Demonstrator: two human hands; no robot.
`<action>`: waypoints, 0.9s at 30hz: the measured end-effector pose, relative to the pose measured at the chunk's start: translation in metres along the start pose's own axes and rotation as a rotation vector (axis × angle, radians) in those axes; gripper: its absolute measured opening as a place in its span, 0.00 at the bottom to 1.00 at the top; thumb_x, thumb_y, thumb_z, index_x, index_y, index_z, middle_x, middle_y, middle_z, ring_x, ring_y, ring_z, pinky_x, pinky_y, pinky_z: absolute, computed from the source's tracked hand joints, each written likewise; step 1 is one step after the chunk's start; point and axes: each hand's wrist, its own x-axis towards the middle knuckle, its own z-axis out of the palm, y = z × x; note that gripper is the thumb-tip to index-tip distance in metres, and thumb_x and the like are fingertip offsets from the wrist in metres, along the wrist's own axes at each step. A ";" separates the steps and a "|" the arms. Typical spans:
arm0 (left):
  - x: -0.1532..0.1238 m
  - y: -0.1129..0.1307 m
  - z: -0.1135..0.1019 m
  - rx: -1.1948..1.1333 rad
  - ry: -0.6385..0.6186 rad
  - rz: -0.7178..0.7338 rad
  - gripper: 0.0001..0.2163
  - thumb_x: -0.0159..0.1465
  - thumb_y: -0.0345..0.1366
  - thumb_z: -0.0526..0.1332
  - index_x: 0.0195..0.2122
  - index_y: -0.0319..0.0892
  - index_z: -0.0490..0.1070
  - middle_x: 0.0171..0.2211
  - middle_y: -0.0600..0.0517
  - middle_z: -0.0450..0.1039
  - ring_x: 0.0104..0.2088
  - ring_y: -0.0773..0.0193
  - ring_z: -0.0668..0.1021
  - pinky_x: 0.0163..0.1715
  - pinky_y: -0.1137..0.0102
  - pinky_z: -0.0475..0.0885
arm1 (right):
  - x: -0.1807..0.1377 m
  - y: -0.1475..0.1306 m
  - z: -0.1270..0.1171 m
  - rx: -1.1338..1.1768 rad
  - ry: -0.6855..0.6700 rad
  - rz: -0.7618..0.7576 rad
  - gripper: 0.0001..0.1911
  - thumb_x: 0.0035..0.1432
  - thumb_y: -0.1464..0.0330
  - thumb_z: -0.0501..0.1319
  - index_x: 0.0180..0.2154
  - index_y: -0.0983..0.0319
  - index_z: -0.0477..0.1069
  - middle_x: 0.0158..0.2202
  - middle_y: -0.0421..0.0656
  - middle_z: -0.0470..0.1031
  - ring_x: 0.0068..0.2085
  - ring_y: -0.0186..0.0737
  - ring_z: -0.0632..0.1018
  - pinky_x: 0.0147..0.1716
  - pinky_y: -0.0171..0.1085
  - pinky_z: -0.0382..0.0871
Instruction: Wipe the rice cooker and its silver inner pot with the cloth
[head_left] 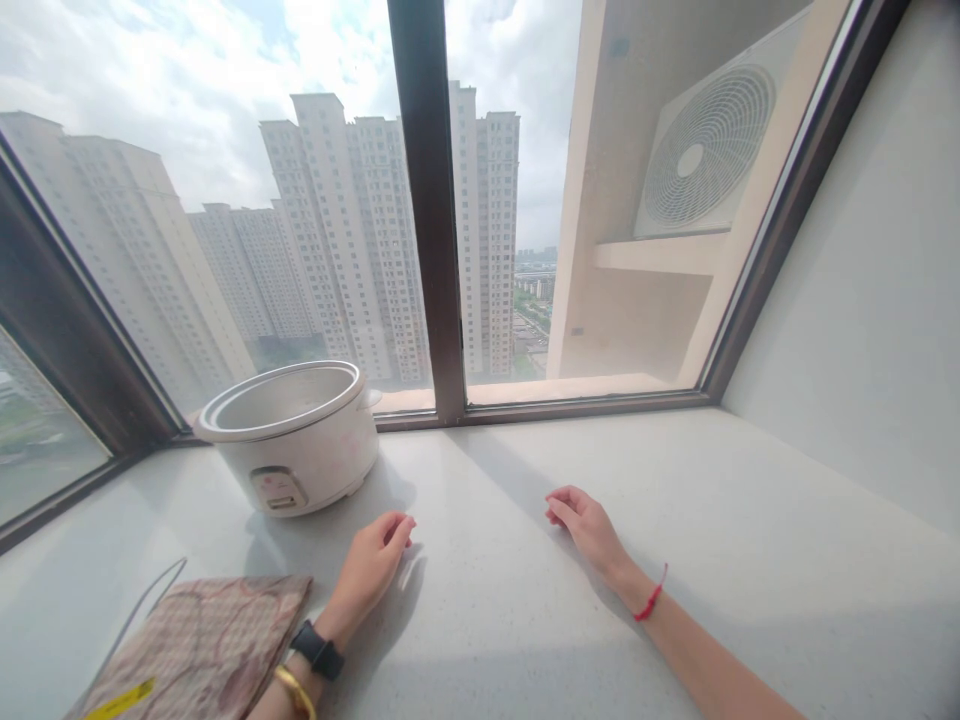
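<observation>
Lidless white rice cooker [292,440] near left hand [371,565], right hand [592,525] apart; fingers [397,527] loosely curled, empty.

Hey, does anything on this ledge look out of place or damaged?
Only the rice cooker: it stands lidless on the window ledge, with no lid in view. Nothing looks spilled or broken. The left hand and right hand rest empty on the ledge.

The bare left hand [371,565] reached toward one o'clock, palm down, fingers loosely curled and empty. The bare right hand [589,525] lay at its three o'clock, well apart, pointing to ten o'clock, fingers bent inward, holding nothing
</observation>
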 end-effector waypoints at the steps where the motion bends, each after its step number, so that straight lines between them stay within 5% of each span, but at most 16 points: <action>1: 0.000 0.001 0.000 0.001 0.000 0.004 0.20 0.63 0.54 0.55 0.30 0.42 0.75 0.27 0.48 0.78 0.30 0.55 0.77 0.34 0.64 0.66 | 0.000 0.000 0.000 -0.005 0.001 -0.005 0.14 0.49 0.55 0.65 0.29 0.59 0.74 0.25 0.42 0.76 0.31 0.42 0.75 0.37 0.42 0.68; 27: -0.002 -0.002 0.001 0.039 -0.048 0.008 0.20 0.65 0.53 0.52 0.31 0.42 0.73 0.28 0.49 0.76 0.33 0.54 0.76 0.36 0.64 0.64 | 0.000 -0.002 0.006 -0.091 -0.005 -0.034 0.15 0.50 0.54 0.61 0.30 0.60 0.73 0.27 0.44 0.76 0.32 0.44 0.75 0.38 0.43 0.66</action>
